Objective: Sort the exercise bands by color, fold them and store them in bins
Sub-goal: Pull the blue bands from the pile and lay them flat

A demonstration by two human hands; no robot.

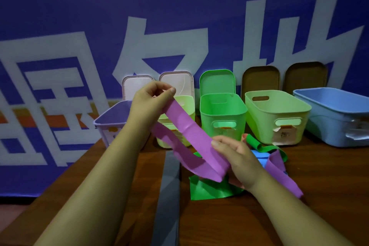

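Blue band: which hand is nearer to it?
Right. Both hands hold the purple band: the right hand is just left of the blue band, the left hand raised much farther left.

I hold: purple band (191, 136) | green band (207, 189) | blue band (259, 158) | grey band (169, 185) | lilac bin (111, 120) | bright green bin (221, 114) | pale green bin (279, 114) | light blue bin (335, 114) | my brown desk (299, 225)
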